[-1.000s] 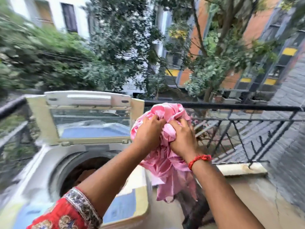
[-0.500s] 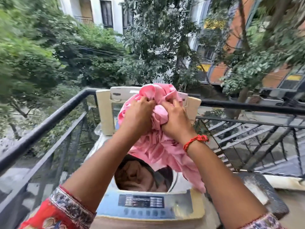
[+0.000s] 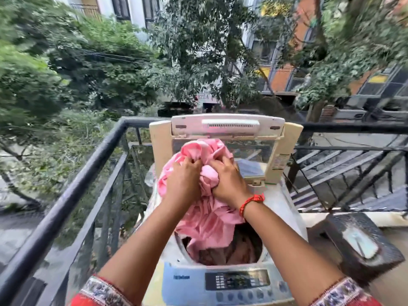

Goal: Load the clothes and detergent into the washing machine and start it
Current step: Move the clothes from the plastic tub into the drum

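Observation:
A top-loading washing machine (image 3: 284, 204) stands on a balcony with its lid (image 3: 227, 127) raised upright. A bunched pink cloth (image 3: 207, 226) hangs over the open drum (image 3: 247, 246), its lower end reaching into the opening. My left hand (image 3: 183, 180) and my right hand (image 3: 229, 180) both grip the top of the pink cloth, side by side. Brownish clothes (image 3: 240, 252) lie inside the drum. The control panel (image 3: 237, 279) with buttons faces me at the near edge. No detergent is visible.
A black metal railing (image 3: 72, 195) runs along the left and behind the machine. A dark stool-like object (image 3: 362, 244) with a pale worn top stands right of the machine. Trees and buildings lie beyond the balcony.
The pink cloth, held in both hands, has moved from right of the machine to above the drum and dropped lower, its end now entering the opening. My view has turned to face the machine.

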